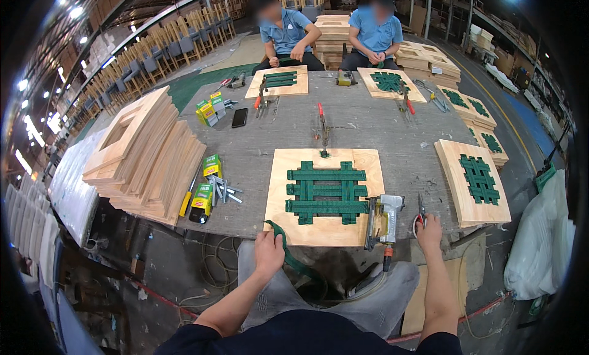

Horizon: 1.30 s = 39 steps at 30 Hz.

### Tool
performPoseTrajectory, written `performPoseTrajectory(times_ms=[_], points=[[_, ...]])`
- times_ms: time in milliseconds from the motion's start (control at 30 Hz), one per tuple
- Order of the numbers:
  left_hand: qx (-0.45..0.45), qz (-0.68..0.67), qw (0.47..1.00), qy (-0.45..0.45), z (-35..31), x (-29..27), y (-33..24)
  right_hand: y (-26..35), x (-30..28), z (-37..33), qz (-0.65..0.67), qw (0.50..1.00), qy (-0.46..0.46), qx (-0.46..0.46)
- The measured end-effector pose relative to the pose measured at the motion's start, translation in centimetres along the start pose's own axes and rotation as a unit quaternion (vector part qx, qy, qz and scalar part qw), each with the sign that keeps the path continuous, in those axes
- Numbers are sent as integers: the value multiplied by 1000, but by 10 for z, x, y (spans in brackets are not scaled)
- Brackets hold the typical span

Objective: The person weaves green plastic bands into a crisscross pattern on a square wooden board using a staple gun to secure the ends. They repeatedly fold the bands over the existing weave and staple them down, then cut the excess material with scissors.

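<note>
My left hand point(269, 254) is closed on a green webbing strap point(294, 264) at the near edge of a wooden panel point(278, 177); the strap's long part hangs toward my lap. Green webbing strips point(326, 206) cross over the panel's opening, several lying sideways over two lengthwise ones. At the table edge to the right, my right hand point(431, 235) is closed around the handles of scissors point(421, 217), blades pointing away from me. Between that hand and the webbing, a staple gun point(386, 218) rests on the panel's right edge. A red-handled clamp point(321, 127) meets the panel's far edge.
Stacked wooden frames point(144, 171) stand left, near staple boxes point(202, 198), loose staples point(228, 190) and a yellow-handled tool point(186, 203). A phone point(240, 117) lies farther back. Finished-looking webbed panels point(454, 183) are piled right. Across the table point(257, 146), two people sit with their own panels.
</note>
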<state>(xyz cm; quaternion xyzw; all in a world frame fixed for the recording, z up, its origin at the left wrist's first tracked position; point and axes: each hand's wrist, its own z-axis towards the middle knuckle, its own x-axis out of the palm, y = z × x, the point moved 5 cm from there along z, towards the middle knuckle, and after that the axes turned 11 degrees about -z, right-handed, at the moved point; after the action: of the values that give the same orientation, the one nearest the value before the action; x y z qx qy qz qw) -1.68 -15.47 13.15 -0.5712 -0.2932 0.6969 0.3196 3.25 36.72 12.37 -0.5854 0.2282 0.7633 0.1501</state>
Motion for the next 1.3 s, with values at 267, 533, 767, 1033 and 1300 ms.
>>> performPoseTrajectory(times_ms=[267, 533, 767, 1033, 1300], points=[[30, -9, 998, 47, -16, 12, -18, 5, 2, 2, -3, 1000, -15, -20], [86, -266, 951, 132, -39, 0, -88, 69, -61, -38, 252, 966, -10, -52], [-87, -561, 796, 209, 4, 41, -156, 214, -27, -160, 593, 736, 305, -120], [-109, -460, 845, 249, 122, 75, -129, 203, -4, -157, 605, 716, 349, 1], [-25, -59, 946, 317, 185, 146, -95, 154, 52, -170, 411, 840, 355, 7]])
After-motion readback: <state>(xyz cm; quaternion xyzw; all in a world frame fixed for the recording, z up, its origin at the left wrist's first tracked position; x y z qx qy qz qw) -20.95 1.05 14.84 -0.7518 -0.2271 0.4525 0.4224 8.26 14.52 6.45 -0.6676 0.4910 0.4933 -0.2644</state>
